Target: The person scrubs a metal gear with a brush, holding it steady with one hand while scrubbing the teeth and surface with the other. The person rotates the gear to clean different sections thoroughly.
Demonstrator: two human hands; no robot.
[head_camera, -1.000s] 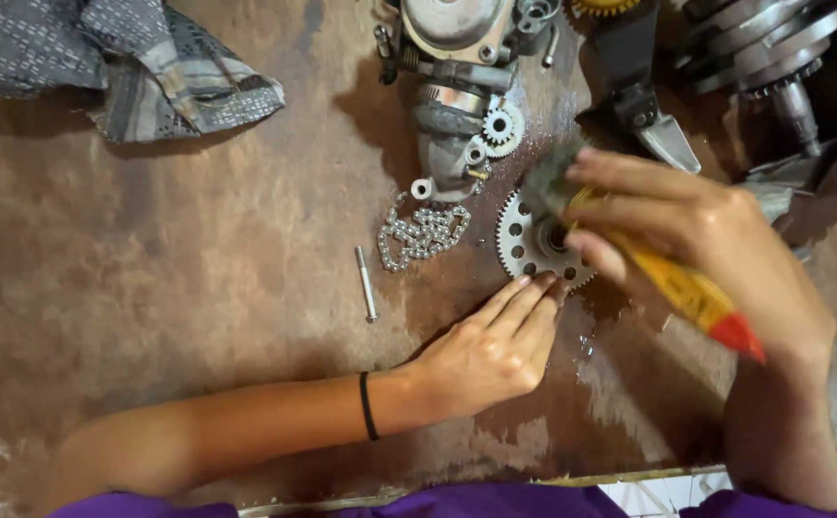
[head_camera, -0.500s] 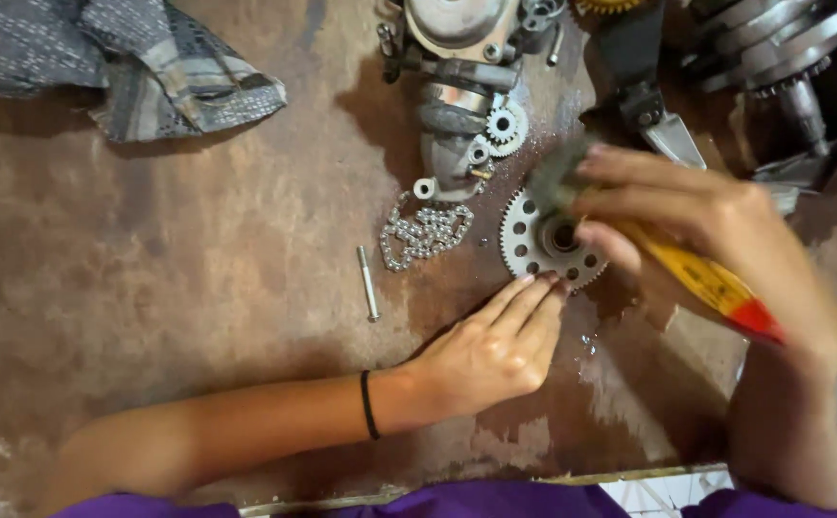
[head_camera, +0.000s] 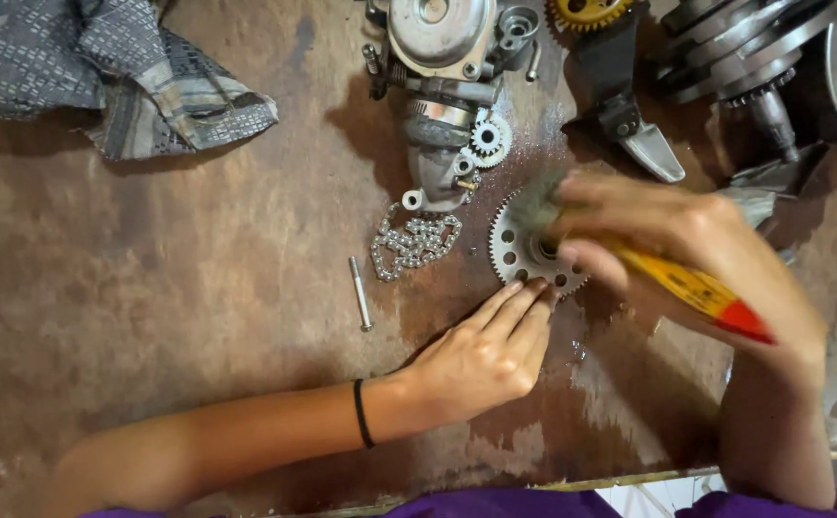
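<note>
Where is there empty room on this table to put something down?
The wide brown stretch left of the bolt, below the cloth, is bare. The top right is crowded: engine parts, chain, and sprocket under both hands.

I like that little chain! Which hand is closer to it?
Left. The left hand lies just below and right of the chain; the right hand is farther right, beyond the sprocket.

Left hand (head_camera: 481, 355) flat, fingers extended; right hand (head_camera: 687, 240) in closed grip
</note>
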